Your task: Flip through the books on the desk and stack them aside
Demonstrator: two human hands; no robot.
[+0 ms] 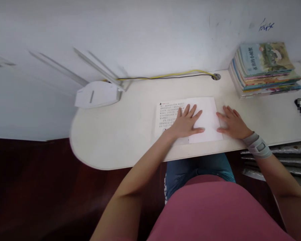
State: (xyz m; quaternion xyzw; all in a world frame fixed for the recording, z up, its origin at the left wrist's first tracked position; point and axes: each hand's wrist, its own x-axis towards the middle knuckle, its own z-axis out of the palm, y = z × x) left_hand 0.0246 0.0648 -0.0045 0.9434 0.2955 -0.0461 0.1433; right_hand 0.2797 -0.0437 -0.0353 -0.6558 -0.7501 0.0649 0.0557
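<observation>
As the left hand [185, 123] lies spread on the printed sheet [170, 113], right hand [233, 124] open, fingertips at its edge

The left hand [184, 122] and right hand [233, 124] lie flat and palm down, well-spaced, with the fingers slightly spread. The right wrist [249, 139] carries a grey elastic brace [257, 145].

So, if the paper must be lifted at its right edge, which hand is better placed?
Probably the right hand: its fingertips are at the right edge of the paper, while the left hand lies flat across the middle of the sheet, further from that edge.
</observation>
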